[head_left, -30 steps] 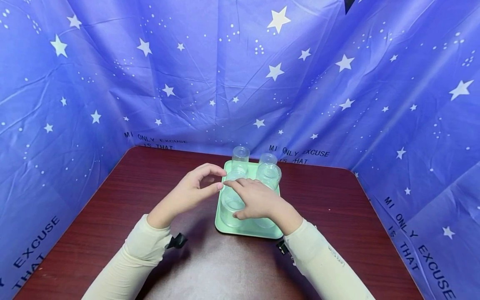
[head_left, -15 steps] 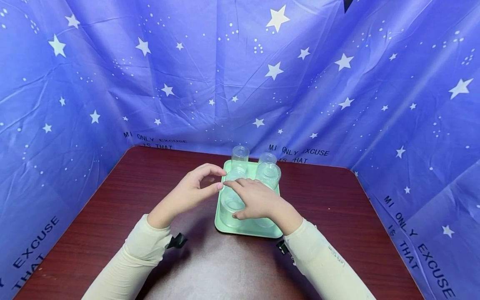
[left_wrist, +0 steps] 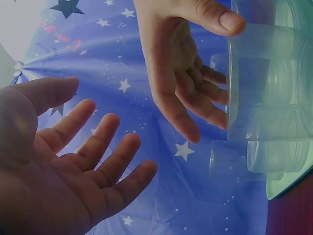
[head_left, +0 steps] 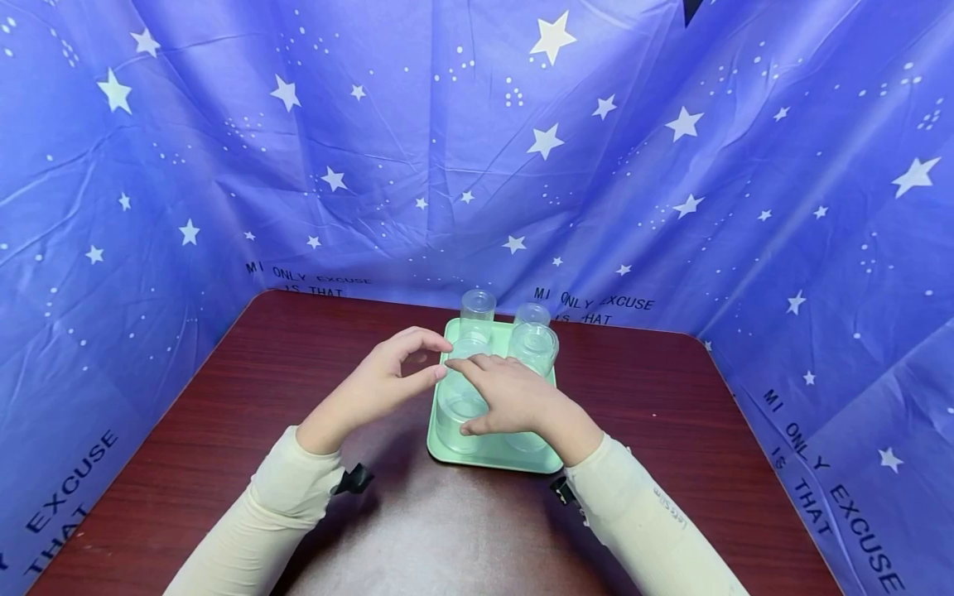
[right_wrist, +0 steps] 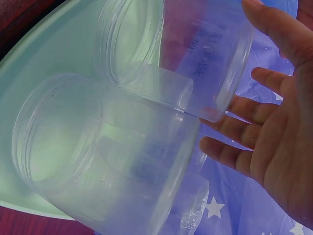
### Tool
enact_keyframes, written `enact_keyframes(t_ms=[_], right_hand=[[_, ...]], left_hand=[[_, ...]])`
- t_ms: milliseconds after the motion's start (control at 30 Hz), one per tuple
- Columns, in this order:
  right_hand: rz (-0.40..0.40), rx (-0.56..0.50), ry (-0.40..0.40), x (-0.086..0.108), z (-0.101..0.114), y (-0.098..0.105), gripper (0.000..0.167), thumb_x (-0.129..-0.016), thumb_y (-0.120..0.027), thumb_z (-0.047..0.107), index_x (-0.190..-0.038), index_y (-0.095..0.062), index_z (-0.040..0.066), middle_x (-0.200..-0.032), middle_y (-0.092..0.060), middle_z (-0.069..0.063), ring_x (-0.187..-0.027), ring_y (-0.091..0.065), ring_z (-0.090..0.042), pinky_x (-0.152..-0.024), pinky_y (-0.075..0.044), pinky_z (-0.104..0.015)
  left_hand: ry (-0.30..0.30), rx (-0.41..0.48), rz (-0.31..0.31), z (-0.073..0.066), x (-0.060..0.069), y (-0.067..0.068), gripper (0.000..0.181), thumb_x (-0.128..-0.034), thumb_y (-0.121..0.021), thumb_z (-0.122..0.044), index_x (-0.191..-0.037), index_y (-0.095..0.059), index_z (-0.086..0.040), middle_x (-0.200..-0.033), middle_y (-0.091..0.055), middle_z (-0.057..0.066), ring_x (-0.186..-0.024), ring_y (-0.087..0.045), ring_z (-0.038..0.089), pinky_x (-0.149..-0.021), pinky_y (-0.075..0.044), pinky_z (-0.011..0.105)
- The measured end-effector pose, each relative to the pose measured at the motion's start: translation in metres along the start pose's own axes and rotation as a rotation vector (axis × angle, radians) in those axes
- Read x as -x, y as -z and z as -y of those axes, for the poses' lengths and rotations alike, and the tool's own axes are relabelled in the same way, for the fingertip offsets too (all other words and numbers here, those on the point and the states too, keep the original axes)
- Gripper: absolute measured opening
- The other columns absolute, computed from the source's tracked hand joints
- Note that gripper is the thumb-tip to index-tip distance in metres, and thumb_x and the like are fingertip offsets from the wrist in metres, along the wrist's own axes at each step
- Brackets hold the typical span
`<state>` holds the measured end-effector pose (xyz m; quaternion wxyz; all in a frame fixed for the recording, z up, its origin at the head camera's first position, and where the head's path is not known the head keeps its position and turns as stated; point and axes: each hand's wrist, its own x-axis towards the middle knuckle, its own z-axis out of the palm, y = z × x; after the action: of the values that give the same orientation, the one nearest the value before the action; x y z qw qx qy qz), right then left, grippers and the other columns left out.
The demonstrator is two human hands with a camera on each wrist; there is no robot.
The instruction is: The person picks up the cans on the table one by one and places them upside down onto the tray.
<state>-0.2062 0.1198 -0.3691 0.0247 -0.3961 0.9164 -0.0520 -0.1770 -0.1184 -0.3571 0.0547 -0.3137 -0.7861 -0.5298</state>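
Note:
Several clear plastic jars stand upside down on a pale green tray (head_left: 436, 437), their threaded rims downward in the right wrist view. Over the tray's left edge my left hand (head_left: 383, 372) hovers with loosely bent fingers; in the left wrist view its palm and spread fingers hold nothing. My right hand (head_left: 517, 397) reaches above the front jars, fingers extended, gripping none. In the right wrist view its fingertips come close to a jar (right_wrist: 98, 147); contact cannot be made out. The front left jar (head_left: 456, 422) is partly visible below the right hand, which hides much of the front right one.
The dark red wooden table (head_left: 633, 463) extends around the tray. A tall narrow jar (head_left: 477, 310) stands at the tray's back left, and others at its back right. A blue curtain (head_left: 417, 149) with white stars encloses the table's far side and both flanks.
My left hand has shifted very slightly to the right. The right hand, the jars and the tray look unchanged.

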Motion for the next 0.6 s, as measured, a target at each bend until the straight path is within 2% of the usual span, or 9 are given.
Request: enact_keyframes(t_ms=[133, 600], right_hand=[[0.006, 0.004, -0.006, 0.0003, -0.0007, -0.0001, 0.097, -0.08, -0.079, 0.06, -0.158, -0.037, 0.021, -0.149, -0.053, -0.003, -0.137, -0.051, -0.022, -0.108, -0.045, -0.05], [0.002, -0.003, -0.022, 0.0017, -0.0003, 0.0, 0.093, -0.085, -0.074, 0.06, -0.16, -0.034, 0.021, -0.149, -0.052, 0.0, -0.137, -0.051, -0.019, -0.11, -0.044, -0.049]], left_hand=[[-0.014, -0.019, 0.004, 0.0012, 0.0002, -0.0007, 0.026, -0.096, -0.071, -0.009, -0.122, -0.067, -0.01, -0.123, -0.065, 0.01, -0.119, -0.059, 0.028, -0.103, -0.049, 0.052], [-0.026, -0.102, 0.033, 0.0054, -0.0018, -0.0014, 0.026, -0.0966, -0.071, -0.014, -0.122, -0.067, -0.013, -0.123, -0.065, -0.002, -0.117, -0.058, 0.019, -0.103, -0.047, 0.05]])
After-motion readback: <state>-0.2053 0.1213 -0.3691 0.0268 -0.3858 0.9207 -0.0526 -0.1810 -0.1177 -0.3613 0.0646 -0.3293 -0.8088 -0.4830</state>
